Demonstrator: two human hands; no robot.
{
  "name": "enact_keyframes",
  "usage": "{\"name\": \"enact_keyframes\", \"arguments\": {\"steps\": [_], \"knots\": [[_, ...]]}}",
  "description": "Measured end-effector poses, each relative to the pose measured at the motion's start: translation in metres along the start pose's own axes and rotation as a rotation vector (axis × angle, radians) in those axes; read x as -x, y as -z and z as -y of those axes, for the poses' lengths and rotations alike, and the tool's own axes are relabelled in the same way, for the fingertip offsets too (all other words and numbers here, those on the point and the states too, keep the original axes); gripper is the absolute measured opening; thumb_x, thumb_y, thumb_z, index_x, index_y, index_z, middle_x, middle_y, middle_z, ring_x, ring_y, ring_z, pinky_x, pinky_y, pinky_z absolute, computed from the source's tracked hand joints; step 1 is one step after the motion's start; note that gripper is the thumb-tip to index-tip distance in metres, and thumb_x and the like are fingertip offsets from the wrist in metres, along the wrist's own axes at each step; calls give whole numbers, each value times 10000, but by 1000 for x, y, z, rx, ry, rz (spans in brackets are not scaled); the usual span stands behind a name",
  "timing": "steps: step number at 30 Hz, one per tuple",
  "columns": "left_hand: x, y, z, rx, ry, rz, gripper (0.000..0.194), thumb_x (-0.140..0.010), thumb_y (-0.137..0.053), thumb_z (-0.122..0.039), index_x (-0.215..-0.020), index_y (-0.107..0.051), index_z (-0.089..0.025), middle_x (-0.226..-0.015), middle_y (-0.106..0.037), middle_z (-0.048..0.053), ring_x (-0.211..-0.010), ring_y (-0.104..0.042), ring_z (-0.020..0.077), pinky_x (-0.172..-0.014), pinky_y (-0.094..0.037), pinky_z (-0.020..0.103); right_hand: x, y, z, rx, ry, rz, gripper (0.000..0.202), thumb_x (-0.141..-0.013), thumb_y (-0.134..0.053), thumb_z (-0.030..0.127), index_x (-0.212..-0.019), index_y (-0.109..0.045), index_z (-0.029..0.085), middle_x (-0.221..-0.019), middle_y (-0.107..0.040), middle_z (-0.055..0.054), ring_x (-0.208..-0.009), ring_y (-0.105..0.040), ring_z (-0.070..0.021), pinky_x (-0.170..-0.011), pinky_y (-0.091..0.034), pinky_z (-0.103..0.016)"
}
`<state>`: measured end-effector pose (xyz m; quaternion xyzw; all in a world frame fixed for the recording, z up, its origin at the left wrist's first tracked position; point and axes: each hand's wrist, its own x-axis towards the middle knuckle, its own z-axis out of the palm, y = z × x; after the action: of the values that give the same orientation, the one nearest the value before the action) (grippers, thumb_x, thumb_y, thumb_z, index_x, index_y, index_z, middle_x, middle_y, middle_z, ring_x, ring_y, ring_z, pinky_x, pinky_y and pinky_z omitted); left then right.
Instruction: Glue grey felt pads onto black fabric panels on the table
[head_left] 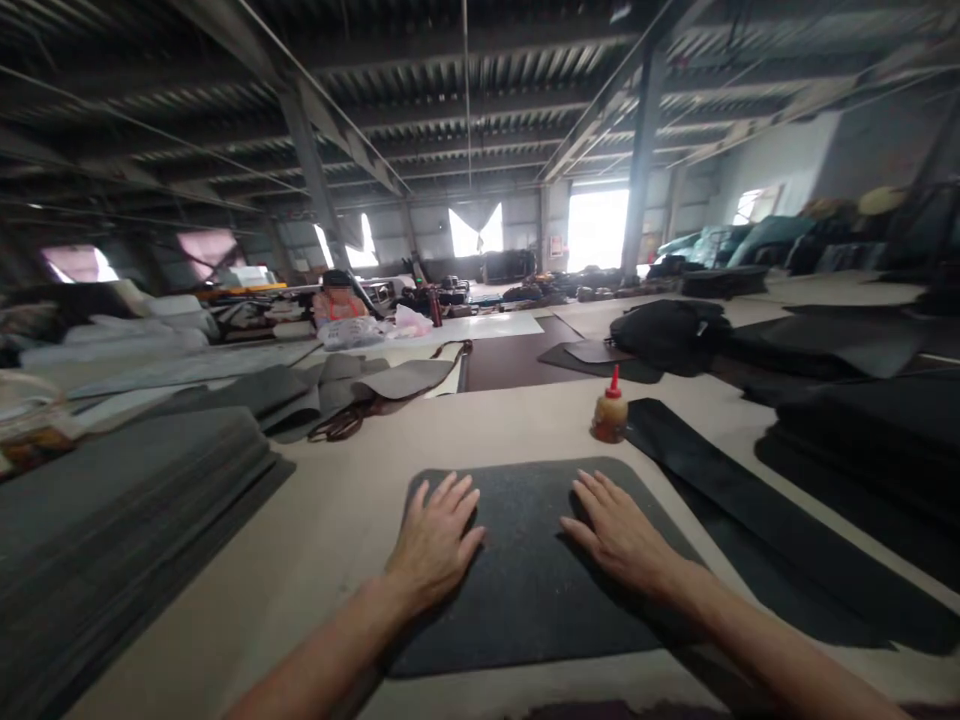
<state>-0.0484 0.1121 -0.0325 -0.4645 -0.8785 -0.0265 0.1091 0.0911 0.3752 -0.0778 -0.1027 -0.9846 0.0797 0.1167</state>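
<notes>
A dark grey flat panel with rounded corners (525,600) lies on the pale table in front of me. On its left part rests my left hand (441,535), palm down with the fingers spread. My right hand (611,525) lies flat over the panel's right part, fingers stretched forward and thumb turned inward. Neither hand holds anything. Just beyond the panel's far right corner stands a squeeze bottle (610,412) with amber contents and a red nozzle cap.
Stacked dark grey sheets (135,510) stand at the left, with black sheets (877,470) at the right. Long black strips (750,520) lie beside the panel. A black bag (667,335) sits farther back. Another person (339,300) is at the far left.
</notes>
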Motion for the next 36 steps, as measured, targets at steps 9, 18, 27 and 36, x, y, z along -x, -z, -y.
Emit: {"name": "enact_keyframes", "arguments": {"steps": [9, 18, 27, 36], "knots": [[-11, -30, -9, 108, 63, 151, 660, -954, -367, -640, -1527, -377, -311, -1627, -276, -17, -1518, -198, 328, -1217, -183, 599, -52, 0, 13, -89, 52, 72, 793, -979, -309, 683, -1528, -380, 116, -1606, -309, -158, -1490, -240, -323, -1215, -196, -503], [-25, -45, 53, 27, 321, 131, 874, -917, -307, -700, -1532, -346, -81, -1618, -287, 145, -1504, -256, 297, -1227, -225, 464, -44, -2, -21, -14, -237, 16, 1009, -908, -240, 817, -1515, -364, 21, -1579, -303, -260, -1470, -232, -407, -1190, -199, -502], [-23, -49, 57, 28, 336, 121, 889, -914, -293, -725, -1541, -333, -96, -1622, -280, 141, -1505, -252, 297, -1222, -229, 457, -17, 6, -61, 82, -410, 50, 959, -945, -304, 733, -1497, -350, -50, -1570, -304, -282, -1473, -250, -384, -1197, -205, -502], [-22, -47, 57, 6, 314, 129, 824, -937, -333, -667, -1534, -347, -99, -1614, -288, 166, -1499, -268, 302, -1213, -241, 465, 15, 13, -22, 60, -134, 39, 797, -989, -288, 659, -1546, -340, 92, -1634, -239, -135, -1517, -169, -280, -1234, -168, -442]]}}
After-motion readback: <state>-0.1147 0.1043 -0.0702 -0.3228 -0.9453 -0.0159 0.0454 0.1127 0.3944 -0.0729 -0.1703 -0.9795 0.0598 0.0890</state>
